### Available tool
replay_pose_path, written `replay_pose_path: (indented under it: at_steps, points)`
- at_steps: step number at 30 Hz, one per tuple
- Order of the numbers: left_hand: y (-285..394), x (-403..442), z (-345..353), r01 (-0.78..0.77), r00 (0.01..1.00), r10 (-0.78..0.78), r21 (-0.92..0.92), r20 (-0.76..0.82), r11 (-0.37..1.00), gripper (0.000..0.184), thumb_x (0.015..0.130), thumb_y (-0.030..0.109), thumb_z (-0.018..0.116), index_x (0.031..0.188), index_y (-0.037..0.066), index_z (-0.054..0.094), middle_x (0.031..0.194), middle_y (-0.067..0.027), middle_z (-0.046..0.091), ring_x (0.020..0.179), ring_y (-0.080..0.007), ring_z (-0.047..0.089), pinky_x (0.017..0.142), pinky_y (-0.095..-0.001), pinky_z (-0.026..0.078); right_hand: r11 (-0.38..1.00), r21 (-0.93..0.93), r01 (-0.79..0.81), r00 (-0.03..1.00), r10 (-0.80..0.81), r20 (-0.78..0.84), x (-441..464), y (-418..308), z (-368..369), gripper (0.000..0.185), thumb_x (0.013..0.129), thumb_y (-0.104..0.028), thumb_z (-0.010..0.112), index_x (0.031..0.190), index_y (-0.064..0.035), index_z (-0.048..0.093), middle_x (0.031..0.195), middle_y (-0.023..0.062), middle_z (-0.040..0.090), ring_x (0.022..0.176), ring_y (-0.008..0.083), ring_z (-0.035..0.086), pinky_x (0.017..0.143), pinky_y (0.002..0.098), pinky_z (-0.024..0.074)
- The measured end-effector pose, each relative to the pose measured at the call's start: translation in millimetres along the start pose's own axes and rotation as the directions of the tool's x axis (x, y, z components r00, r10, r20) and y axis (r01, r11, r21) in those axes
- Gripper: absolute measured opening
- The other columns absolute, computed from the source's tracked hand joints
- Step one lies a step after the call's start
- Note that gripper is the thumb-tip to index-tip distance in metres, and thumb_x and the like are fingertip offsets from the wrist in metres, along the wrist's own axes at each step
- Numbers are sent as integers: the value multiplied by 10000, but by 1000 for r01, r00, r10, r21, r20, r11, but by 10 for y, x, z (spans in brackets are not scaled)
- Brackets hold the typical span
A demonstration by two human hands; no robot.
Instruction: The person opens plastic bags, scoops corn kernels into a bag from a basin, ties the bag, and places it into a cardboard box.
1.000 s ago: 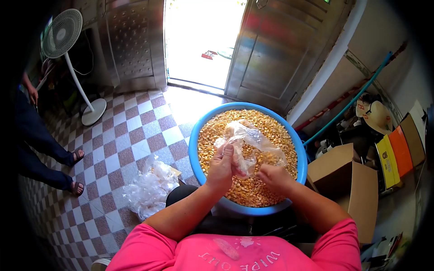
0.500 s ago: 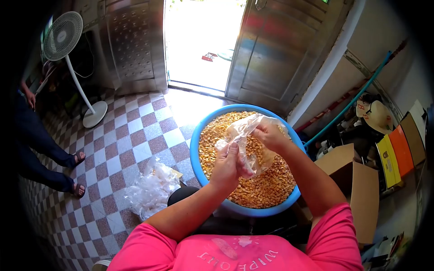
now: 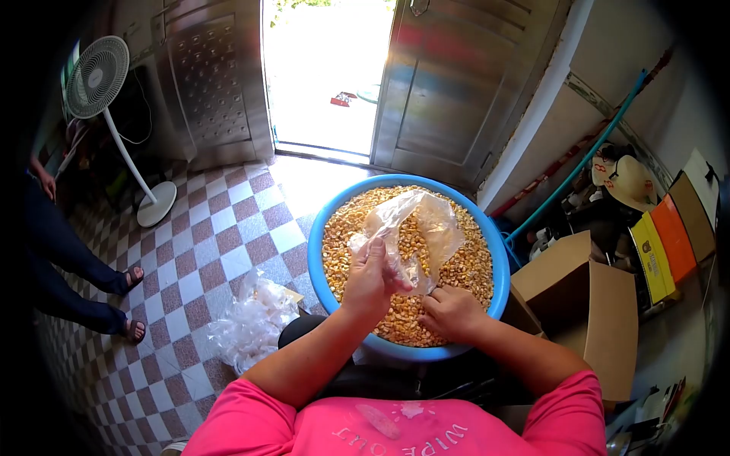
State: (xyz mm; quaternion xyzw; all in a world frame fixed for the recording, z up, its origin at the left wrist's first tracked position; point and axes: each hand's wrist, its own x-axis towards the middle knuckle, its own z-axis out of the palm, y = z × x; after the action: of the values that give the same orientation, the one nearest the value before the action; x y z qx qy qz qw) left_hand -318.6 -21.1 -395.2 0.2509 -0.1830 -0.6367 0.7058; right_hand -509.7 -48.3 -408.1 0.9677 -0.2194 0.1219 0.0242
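Note:
A large blue basin [image 3: 316,266] full of yellow corn kernels [image 3: 350,220] stands in front of me. My left hand [image 3: 370,280] is closed on a clear plastic bag [image 3: 439,228] over the corn, thumb on top. The bag hangs open, and kernels show through and beside it. Down at the corn near the basin's front right, just below the bag's lower edge, is my right hand [image 3: 452,313]. Its fingers are curled, and what they hold, if anything, is hidden.
A pile of clear plastic bags [image 3: 255,323] lies left of the basin. An open cardboard box [image 3: 612,327] stands at the right, near a straw hat [image 3: 635,184] and poles. A person [image 3: 68,266] stands at the left by a white fan [image 3: 156,204].
My right hand has come down from the bag's upper edge to the corn at the basin's front right. My left hand keeps hold of the bag. The view has shifted slightly.

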Motion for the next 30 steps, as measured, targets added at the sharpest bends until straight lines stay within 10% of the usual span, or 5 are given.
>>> replay_pose_path:
  at_steps: [8, 17, 21, 23, 30]
  points:
    - [28, 37, -101, -25, 999, 25, -5, -19, 1000, 250, 966, 296, 408, 1031, 73, 503, 655, -24, 535, 507, -131, 557, 466, -294, 521, 970, 117, -211, 954, 178, 240, 38, 36, 89, 228, 814, -260, 603, 745, -46, 561, 683, 157, 584, 637, 303, 597, 602, 393, 489]
    - [8, 23, -113, -1, 1000, 0, -39, -21, 999, 262, 966, 286, 411, 1084, 70, 500, 717, -25, 554, 547, -127, 575, 489, -290, 538, 358, 754, -551, 774, 558, 301, 1033, 471, -207, 216, 886, -202, 518, 862, -6, 605, 678, 42, 551, 632, 136, 516, 549, 298, 430]
    - [-2, 3, -135, -1, 1000, 1, -8, 3, 1000, 250, 963, 287, 417, 1094, 89, 496, 726, -22, 556, 548, -125, 576, 462, -298, 531, 382, 813, -439, 803, 573, 164, 1298, 796, 108, 206, 888, -158, 503, 937, 0, 625, 789, 78, 614, 744, 129, 563, 682, 275, 455]
    - [8, 0, -127, -1, 1000, 1, 6, 15, 1000, 247, 962, 287, 419, 1098, 95, 494, 730, -23, 558, 548, -124, 577, 452, -301, 528, 662, 626, -412, 880, 466, 86, 1255, 805, 86, 228, 886, -143, 510, 1017, 10, 617, 896, 106, 646, 837, 166, 586, 766, 288, 454]
    - [1, 3, -67, 6, 1000, -6, 12, -8, 1000, 249, 962, 303, 416, 1069, 91, 491, 666, -38, 555, 501, -150, 578, 430, -302, 518, 885, 428, -183, 958, 259, -125, 569, 250, -363, 147, 861, -137, 553, 830, 3, 586, 748, 182, 577, 710, 337, 587, 656, 393, 464]
